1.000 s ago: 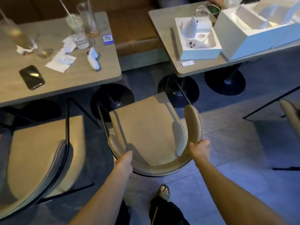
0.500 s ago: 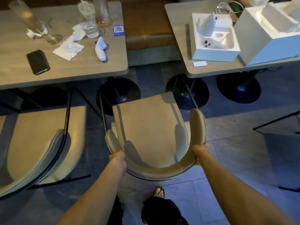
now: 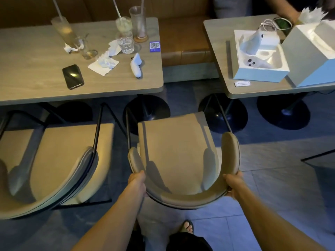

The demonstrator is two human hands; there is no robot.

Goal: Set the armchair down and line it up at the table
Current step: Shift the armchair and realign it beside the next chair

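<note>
Both hands grip the armchair (image 3: 176,151) backrest.
Left hand (image 3: 136,180) and right hand (image 3: 233,183) have fingers wrapped around the rim; the desk (image 3: 36,73) lies beyond them.

Dim bluish light, blurred, warped edges

A café or restaurant: tall drink glasses with straws (image 3: 138,24) and a blue QR-code card (image 3: 154,46) at the grey wooden table's (image 3: 36,69) far right corner, brown leather bench seating (image 3: 181,38) behind

QR code sticker (image 3: 154,46) on table (image 3: 36,73), unreadable
</note>
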